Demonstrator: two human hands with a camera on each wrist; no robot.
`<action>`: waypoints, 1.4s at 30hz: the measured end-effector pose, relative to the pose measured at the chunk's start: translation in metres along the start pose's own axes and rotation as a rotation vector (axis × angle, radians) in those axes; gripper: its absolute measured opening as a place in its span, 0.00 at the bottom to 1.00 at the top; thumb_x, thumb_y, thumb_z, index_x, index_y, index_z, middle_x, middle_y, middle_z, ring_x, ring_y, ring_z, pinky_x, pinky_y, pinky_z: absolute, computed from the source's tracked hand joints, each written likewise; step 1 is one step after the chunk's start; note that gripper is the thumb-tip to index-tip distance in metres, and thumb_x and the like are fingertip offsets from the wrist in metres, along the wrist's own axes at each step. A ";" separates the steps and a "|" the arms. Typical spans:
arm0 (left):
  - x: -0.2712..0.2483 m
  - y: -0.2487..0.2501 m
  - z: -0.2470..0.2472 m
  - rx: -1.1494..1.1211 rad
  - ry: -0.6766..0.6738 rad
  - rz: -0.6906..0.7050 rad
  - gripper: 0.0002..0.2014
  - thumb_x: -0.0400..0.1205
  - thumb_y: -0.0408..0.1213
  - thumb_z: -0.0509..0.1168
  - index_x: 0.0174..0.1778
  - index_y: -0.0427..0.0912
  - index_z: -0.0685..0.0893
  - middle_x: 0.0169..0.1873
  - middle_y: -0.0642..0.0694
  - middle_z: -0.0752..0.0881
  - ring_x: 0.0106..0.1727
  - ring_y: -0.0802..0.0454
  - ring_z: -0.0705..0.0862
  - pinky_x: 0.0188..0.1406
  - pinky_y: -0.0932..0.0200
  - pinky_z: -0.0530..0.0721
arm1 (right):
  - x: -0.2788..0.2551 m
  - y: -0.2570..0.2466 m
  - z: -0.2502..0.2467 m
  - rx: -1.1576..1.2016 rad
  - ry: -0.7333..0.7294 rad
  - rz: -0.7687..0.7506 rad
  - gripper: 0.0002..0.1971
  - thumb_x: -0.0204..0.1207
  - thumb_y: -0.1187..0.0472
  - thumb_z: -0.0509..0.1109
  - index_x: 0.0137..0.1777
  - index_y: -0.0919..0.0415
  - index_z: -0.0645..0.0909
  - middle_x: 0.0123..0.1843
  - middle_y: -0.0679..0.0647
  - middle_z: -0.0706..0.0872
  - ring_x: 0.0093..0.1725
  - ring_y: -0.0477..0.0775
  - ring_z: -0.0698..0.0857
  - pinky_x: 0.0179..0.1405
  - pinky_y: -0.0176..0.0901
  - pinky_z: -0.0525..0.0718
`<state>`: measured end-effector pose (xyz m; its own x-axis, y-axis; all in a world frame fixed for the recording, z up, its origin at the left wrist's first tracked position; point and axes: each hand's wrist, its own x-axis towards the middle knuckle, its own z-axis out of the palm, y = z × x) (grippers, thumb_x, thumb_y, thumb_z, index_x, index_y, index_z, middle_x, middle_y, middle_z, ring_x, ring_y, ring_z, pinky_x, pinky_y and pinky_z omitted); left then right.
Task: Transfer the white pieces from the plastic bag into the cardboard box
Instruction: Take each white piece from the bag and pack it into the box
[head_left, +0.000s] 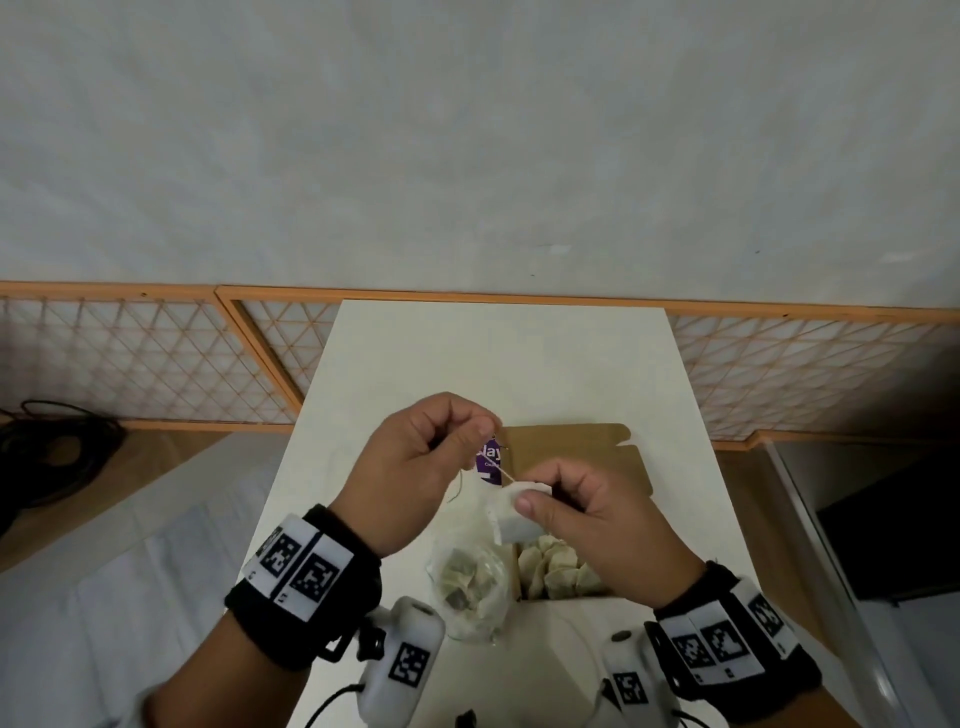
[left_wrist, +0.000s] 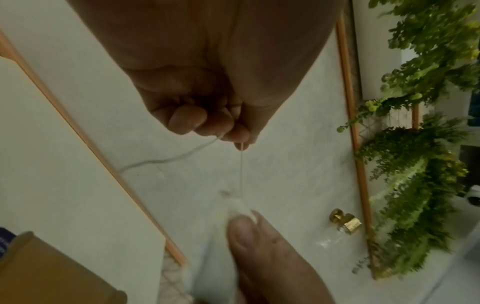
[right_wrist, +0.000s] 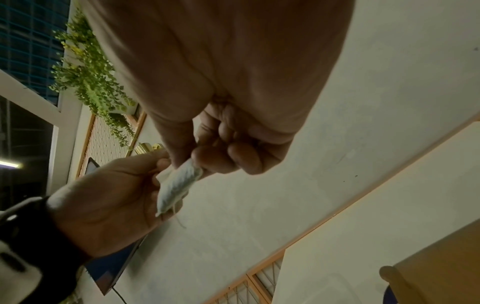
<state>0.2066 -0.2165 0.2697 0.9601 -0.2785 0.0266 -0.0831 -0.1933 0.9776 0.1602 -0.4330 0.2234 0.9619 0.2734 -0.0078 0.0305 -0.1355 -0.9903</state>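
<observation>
My right hand (head_left: 540, 501) pinches a white tea-bag piece (head_left: 514, 512) between thumb and fingers, held above the table. The same white piece (right_wrist: 178, 186) shows edge-on in the right wrist view. My left hand (head_left: 467, 434) pinches its thin string (left_wrist: 241, 168), pulled taut toward the piece. A clear plastic bag (head_left: 470, 587) with several pieces lies on the table below the hands. The open cardboard box (head_left: 571, 457) sits just right of it, with several white pieces (head_left: 558, 569) inside. A purple label (head_left: 491, 460) shows behind the left thumb.
The white table (head_left: 498, 353) is narrow, with floor on both sides. A wooden lattice screen (head_left: 156, 358) and a pale wall stand behind it. Black cables (head_left: 47, 452) lie on the floor at left. Hanging green plants (left_wrist: 420, 144) show in the wrist views.
</observation>
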 end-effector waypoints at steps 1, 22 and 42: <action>0.002 -0.001 -0.002 0.016 0.032 -0.008 0.05 0.88 0.36 0.68 0.53 0.44 0.90 0.32 0.60 0.87 0.33 0.61 0.81 0.37 0.65 0.80 | 0.000 0.000 0.000 0.005 0.012 -0.001 0.06 0.83 0.52 0.75 0.50 0.53 0.89 0.40 0.59 0.86 0.41 0.52 0.80 0.44 0.50 0.81; -0.044 -0.053 -0.011 -0.097 0.117 -0.130 0.04 0.81 0.34 0.77 0.42 0.47 0.93 0.41 0.40 0.91 0.42 0.35 0.86 0.45 0.41 0.86 | 0.025 0.052 0.029 -0.070 -0.023 0.196 0.07 0.83 0.53 0.76 0.59 0.47 0.89 0.51 0.48 0.92 0.47 0.52 0.89 0.50 0.51 0.91; -0.063 -0.097 -0.032 -0.051 0.178 -0.320 0.07 0.87 0.34 0.70 0.43 0.39 0.86 0.39 0.38 0.89 0.39 0.45 0.84 0.42 0.51 0.83 | 0.043 0.218 0.127 -1.220 -0.306 0.283 0.12 0.90 0.55 0.62 0.69 0.56 0.78 0.66 0.55 0.84 0.65 0.59 0.86 0.60 0.53 0.87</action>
<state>0.1628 -0.1505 0.1794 0.9672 -0.0425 -0.2504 0.2377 -0.1956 0.9514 0.1734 -0.3297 -0.0105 0.8795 0.2764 -0.3875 0.2203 -0.9580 -0.1834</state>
